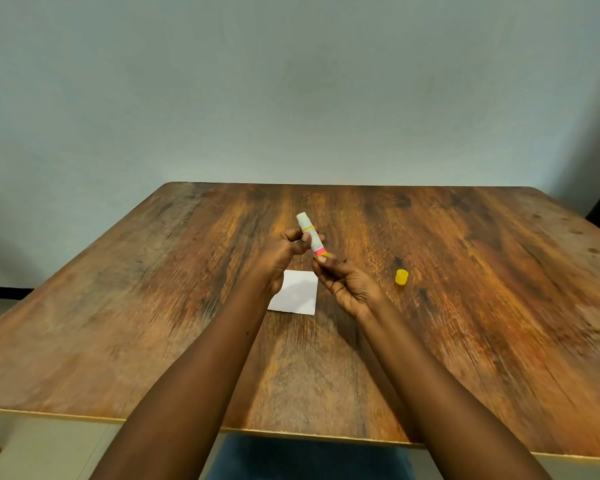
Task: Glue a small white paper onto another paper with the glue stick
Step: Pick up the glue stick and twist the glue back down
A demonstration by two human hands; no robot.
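While the left hand's fingers (300, 243) clasp the glue stick (310, 234) mid-barrel and the right hand (343, 282) pinches its base, its bared tip tilts up-left, above the white paper (297, 292) lying on the tabletop (465, 306), cap (401, 276) to the right.

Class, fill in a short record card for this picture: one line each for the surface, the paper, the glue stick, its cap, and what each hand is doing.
Surface: brown wood-grain table
Paper: small white square sheet, flat on the table, partly behind the hands
Glue stick: white tube with yellow ring and pink band, uncapped, held tilted above the table
Cap: small yellow plastic cap, on the table, right of the paper
Left hand: grips the tube's middle
Right hand: fingertips at the tube's lower end
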